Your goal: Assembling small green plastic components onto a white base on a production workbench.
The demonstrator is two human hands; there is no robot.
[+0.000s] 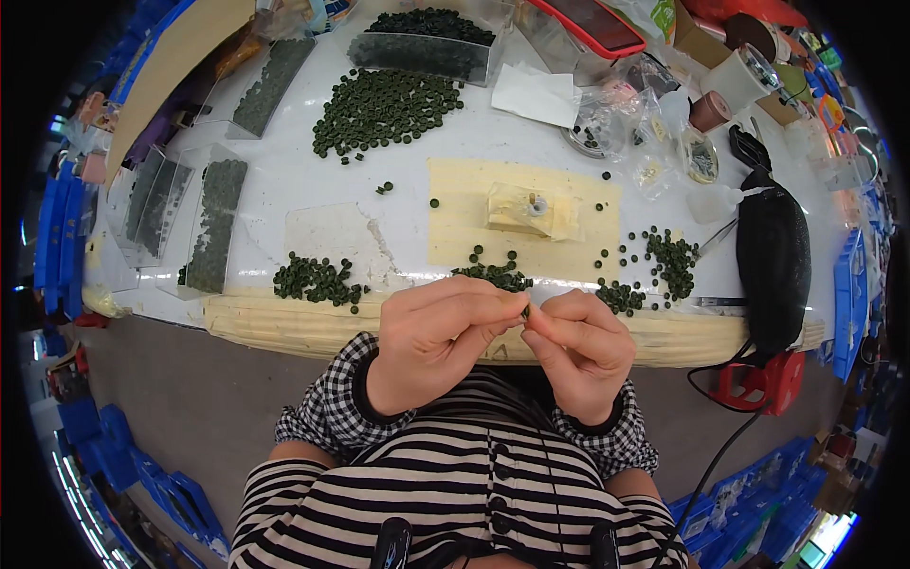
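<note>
Two bare hands meet just below the near edge of the white table (284, 175), and pinched between their fingertips is one small dark green bead (526, 310). Far off to the left of that pinch stand clear plastic trays (204, 223) packed with the same green beads, tilted on the tabletop. Nearer, up and to the left of the pinch, a small pile of beads (316, 281) lies close to the table's padded edge, and well above it a much larger heap (384, 106) spreads in front of a clear box (424, 45) filled with more. The left hand (438, 337) has its thumb and forefinger closed on the bead, the other fingers curled in. Straight above the pinch, a scatter of beads (495, 273) lies on a yellow mat (474, 223), with a small taped block (531, 211) farther up on it. The right hand (580, 349) grips the same bead from the other side, fingertips touching those of the left. Up and to the right, loose beads (669, 258) lie scattered, and beyond them a long black pouch (773, 254) rests along the table's right side, with a red tool (760, 384) below it.
</note>
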